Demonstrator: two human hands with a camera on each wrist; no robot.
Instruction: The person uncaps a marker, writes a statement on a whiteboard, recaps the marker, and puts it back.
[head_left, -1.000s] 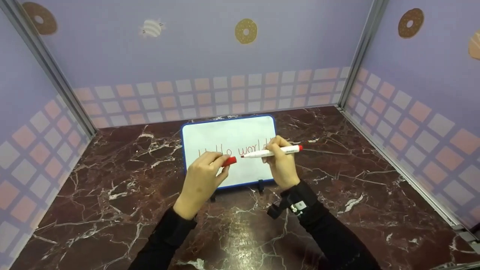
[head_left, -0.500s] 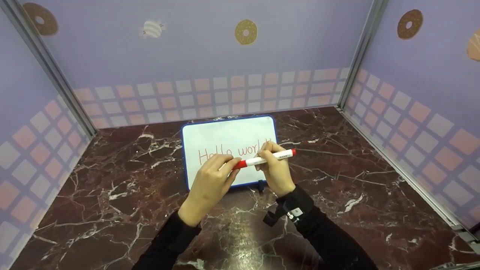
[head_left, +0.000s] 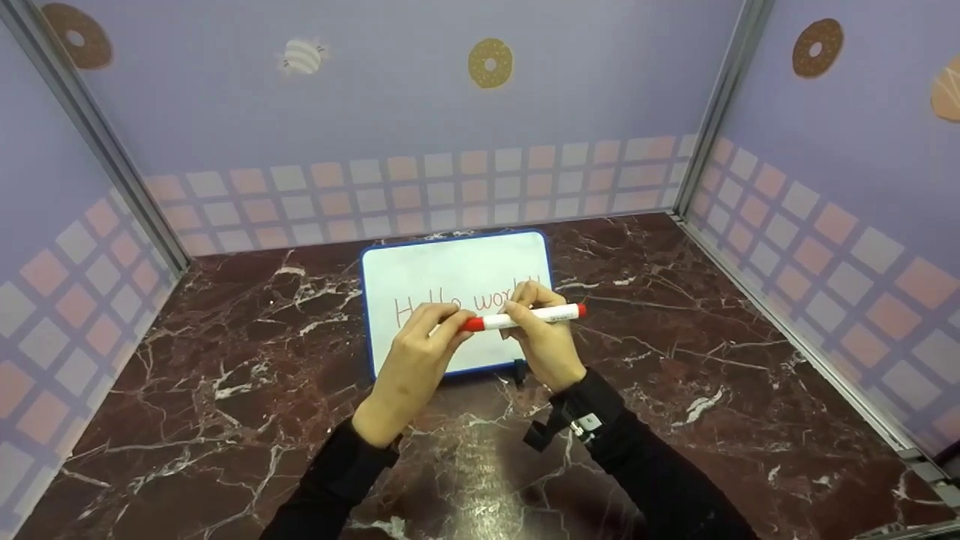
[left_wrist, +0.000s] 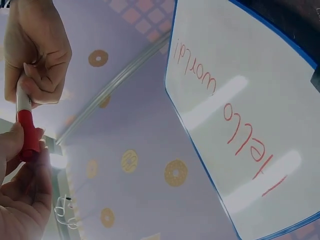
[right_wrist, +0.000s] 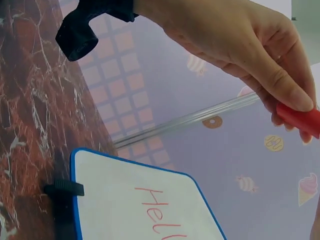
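A white marker (head_left: 562, 313) with a red end is held level in front of the whiteboard (head_left: 450, 262). My right hand (head_left: 553, 349) grips its white barrel. The red cap (head_left: 472, 324) sits on the marker's left end, pinched between the thumb and fingers of my left hand (head_left: 405, 367). In the left wrist view the cap (left_wrist: 28, 134) meets the white barrel (left_wrist: 23, 99). The blue-framed board leans upright and bears "Hello world!" in red, partly hidden by the hands in the head view.
A black stand foot (head_left: 519, 371) supports the board's lower edge on the dark red marble tabletop (head_left: 247, 420). Patterned purple walls (head_left: 390, 97) enclose the back and sides. A black camera mount (head_left: 547, 431) juts from the right wrist.
A second ago the cap was apart from the marker's bare tip. The two hands came together and the cap now covers the tip; since half a second ago little has moved.
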